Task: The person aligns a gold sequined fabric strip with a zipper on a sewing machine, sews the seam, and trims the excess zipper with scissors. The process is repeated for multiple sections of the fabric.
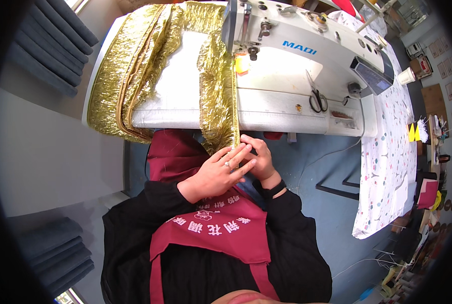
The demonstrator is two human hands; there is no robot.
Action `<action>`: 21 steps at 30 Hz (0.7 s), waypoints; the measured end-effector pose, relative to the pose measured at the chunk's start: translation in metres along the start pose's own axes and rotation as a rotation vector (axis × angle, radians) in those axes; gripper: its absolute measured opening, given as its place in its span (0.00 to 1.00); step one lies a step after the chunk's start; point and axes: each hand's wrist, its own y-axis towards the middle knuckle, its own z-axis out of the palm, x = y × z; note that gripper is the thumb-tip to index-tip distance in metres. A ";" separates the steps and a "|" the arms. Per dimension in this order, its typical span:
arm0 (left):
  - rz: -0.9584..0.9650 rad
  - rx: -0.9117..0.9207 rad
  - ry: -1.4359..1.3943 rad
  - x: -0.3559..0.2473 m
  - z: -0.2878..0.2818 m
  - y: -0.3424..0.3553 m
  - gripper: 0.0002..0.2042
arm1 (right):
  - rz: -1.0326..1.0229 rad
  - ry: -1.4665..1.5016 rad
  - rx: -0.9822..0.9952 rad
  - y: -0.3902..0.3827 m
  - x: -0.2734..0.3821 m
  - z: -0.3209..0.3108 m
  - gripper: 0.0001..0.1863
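A strip of gold tinsel fringe with a narrow flat edge runs from under the sewing machine down over the bed's front edge toward my lap. My left hand, with a ring on one finger, has its fingers closed over the band near the front edge, lapping over my right hand. My right hand pinches the band's edge from the right. More gold fringe lies in long folded layers on the left of the machine bed. Black scissors lie to the right of the needle area.
Grey curtains hang at left beside a white wall. A patterned-cloth table stands at right, with a white cup near its far part. Under the bed are my maroon apron, a cable and a dark metal frame on the blue floor.
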 end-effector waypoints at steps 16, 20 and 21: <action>-0.528 0.986 -1.099 0.325 -0.073 0.181 0.25 | -0.065 -0.072 0.310 0.031 0.013 -0.022 0.13; -0.812 1.093 -0.981 0.426 -0.070 0.243 0.24 | -0.015 -0.109 0.279 0.034 0.023 -0.012 0.13; -0.595 0.925 -0.464 0.448 -0.071 0.258 0.25 | -0.003 -0.117 0.284 0.035 0.026 -0.009 0.13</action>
